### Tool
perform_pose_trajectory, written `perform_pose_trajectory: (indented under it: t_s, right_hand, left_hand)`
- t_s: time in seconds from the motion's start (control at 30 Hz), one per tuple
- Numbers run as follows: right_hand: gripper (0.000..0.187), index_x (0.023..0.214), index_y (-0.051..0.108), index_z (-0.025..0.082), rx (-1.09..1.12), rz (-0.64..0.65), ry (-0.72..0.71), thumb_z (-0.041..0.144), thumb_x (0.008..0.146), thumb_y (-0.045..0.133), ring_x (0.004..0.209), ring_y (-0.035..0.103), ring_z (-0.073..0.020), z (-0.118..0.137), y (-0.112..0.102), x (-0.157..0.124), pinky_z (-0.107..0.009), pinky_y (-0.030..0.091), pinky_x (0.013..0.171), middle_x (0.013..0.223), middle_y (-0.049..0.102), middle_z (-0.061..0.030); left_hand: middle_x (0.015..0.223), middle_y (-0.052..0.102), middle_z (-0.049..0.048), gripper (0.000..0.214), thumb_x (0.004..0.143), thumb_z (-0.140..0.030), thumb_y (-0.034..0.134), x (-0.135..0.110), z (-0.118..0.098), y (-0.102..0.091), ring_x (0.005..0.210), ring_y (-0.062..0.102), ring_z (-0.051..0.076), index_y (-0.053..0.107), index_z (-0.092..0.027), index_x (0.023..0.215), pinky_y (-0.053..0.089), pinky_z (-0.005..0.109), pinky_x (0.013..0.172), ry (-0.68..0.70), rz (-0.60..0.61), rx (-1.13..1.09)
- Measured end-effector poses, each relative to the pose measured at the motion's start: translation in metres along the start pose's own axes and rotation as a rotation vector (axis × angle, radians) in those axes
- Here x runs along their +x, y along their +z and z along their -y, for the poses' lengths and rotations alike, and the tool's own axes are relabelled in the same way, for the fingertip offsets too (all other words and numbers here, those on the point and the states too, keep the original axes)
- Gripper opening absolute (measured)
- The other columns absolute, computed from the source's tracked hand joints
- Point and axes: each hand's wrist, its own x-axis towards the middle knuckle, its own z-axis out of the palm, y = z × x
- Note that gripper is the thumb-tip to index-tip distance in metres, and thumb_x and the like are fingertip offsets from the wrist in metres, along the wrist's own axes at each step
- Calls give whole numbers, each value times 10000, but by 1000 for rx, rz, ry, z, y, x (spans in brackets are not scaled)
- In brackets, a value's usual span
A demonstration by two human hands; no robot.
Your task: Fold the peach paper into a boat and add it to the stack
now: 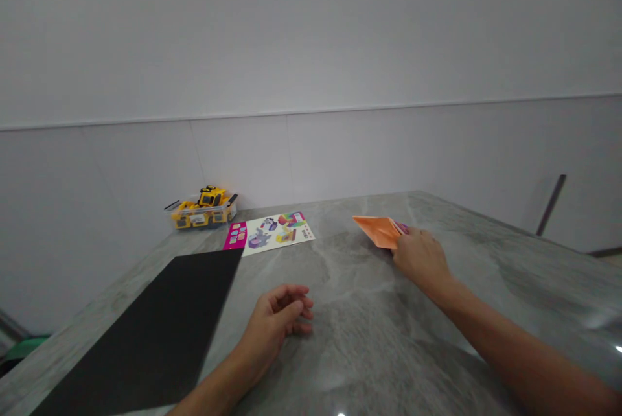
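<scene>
My right hand (422,256) is closed on the near right end of a folded orange paper piece (378,231), out over the right half of the table. A bit of purple or pink shows by my fingers, too small to make out. The paper's pointed end faces left. Low in the middle, my left hand (280,319) is held with its fingers loosely curled and apart, with nothing in it. To its left lies a flat black sheet (160,332).
A printed sheet (269,232) with colourful pictures and a pink strip lies behind the black sheet. At the far left corner, a clear plastic box (204,214) holds yellow toy vehicles (212,197). The grey marbled table (350,338) reaches to a white wall (311,157).
</scene>
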Motion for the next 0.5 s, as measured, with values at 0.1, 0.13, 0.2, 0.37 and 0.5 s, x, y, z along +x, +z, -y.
perform_pose_trajectory:
  t_s: [0.1,0.13,0.2,0.37,0.5]
  right_hand:
    - [204,816,716,73,-37,-42,-60,166,803,536,978,559,-350,12,1,-8,-432,399,820,1009,618,-228]
    - [207,815,717,80,-42,-56,-76,186,818,539,1006,542,-351,16,-1,-11,-449,383,857,1050,604,-230]
    - [214,856,716,102,-10,-114,-137,227,842,543,1038,518,-340,26,-7,-17,-459,364,900,1113,584,-217]
    - [179,955,680,144,394,-356,-537,174,849,540,951,540,-258,62,-20,-46,-388,415,852,1017,626,-129]
    - [195,957,643,122,646,-379,-968,92,849,484,727,526,-182,87,-33,-78,-312,430,680,802,632,-81]
  left_hand:
    - [803,672,70,209,703,-247,657,3,-3,-6,707,620,178,669,-129,876,522,305,621,106,-62,336]
    - [799,676,71,199,708,-243,632,4,-4,-8,706,621,180,674,-128,864,519,304,624,137,-92,444]
    - [787,682,68,184,706,-222,595,6,-8,-13,682,615,175,685,-130,837,510,299,625,174,-144,583]
    - [757,689,48,175,695,-196,572,8,-11,-22,642,609,169,696,-145,808,487,285,615,215,-212,690]
    - [812,710,59,174,701,-182,559,6,-9,-25,750,642,190,701,-155,798,494,287,685,264,-229,764]
